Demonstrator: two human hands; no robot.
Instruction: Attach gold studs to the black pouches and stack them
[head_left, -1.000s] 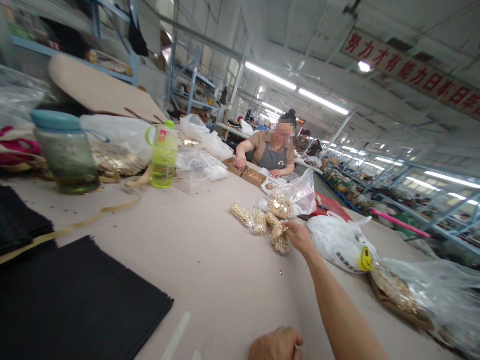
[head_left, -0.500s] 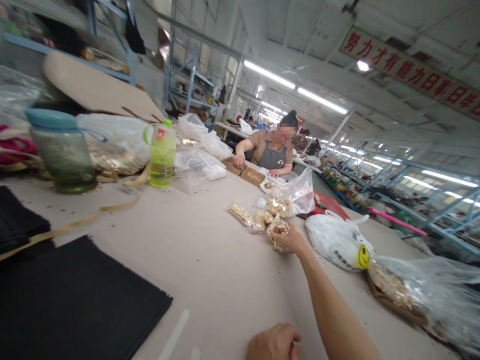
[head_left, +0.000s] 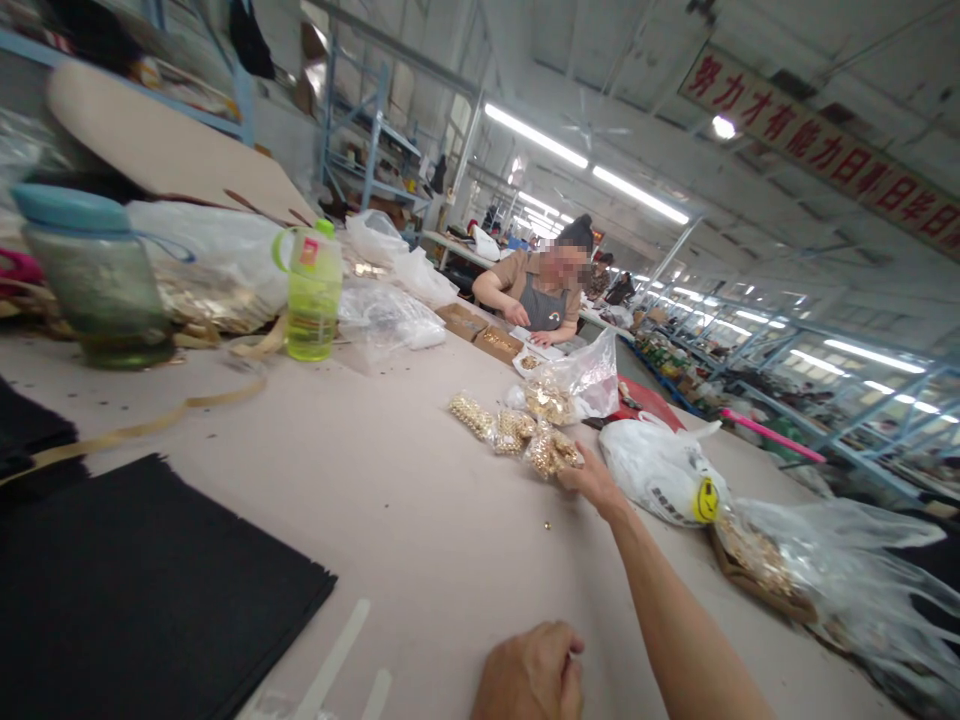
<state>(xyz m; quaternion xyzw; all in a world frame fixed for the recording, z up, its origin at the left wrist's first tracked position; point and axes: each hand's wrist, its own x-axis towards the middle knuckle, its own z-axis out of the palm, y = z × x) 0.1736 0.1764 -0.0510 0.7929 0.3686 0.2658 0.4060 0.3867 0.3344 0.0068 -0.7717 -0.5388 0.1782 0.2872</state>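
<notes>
My right hand [head_left: 592,482] reaches forward over the table and holds the near right edge of a small clear bag of gold metal pieces [head_left: 547,447]. Its fingertips are partly hidden by the bag. Touching that bag on its left is another clear bag of gold pieces [head_left: 512,432], and a third, longer bag of gold beads [head_left: 471,414] lies further left. Behind them stands a larger open plastic bag with gold pieces [head_left: 551,398]. My left hand [head_left: 531,672] rests on the table near me, fingers curled closed; whatever is inside them, if anything, is hidden.
Black fabric sheets [head_left: 165,590] lie at the left. A blue-lidded bottle [head_left: 90,280] and a yellow-green bottle [head_left: 313,295] stand behind. White bags [head_left: 656,465] and a box of gold pieces [head_left: 761,560] line the right. A co-worker [head_left: 536,290] sits across the table.
My right hand has shifted from over the small bag to its right edge, and the bag now sits against its neighbour. The co-worker's raised hand has moved inward. The view has shifted slightly.
</notes>
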